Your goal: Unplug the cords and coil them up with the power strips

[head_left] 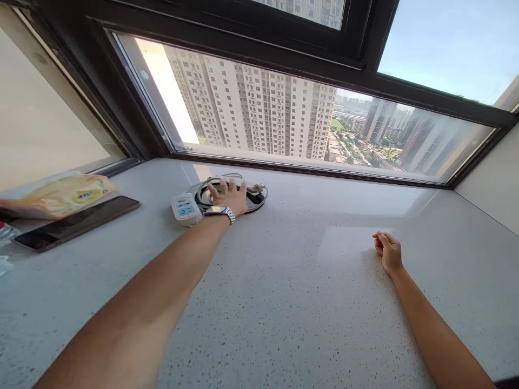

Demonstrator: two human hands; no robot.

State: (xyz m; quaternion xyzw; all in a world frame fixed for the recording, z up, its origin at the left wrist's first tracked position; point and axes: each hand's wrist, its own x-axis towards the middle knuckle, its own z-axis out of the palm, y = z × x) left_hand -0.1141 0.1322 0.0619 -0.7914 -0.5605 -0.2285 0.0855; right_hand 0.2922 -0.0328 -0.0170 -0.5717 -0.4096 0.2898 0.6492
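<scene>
Left hand (pixel 229 195) splayed flat on coiled power-strip cable (pixel 243 189), grip open, nothing clasped. Right hand (pixel 388 252) loosely curled, empty, on bench (pixel 308 292). Risk: loose coil may unravel, dragging socket block (pixel 185 208).

Two bare forearms in view, no sleeves visible on either up to the frame edge. Left hand (pixel 229 195): a metal-link wristwatch (pixel 219 212) on the wrist, silver bracelet with segmented links, dark rectangular face edged in a lighter case. No rings that I can make out on the left fingers. Right hand (pixel 388 251): nothing worn on the wrist, no rings or bands visible. No gloves on either hand. Nails look short and unpainted, though they're too small to be sure.
</scene>
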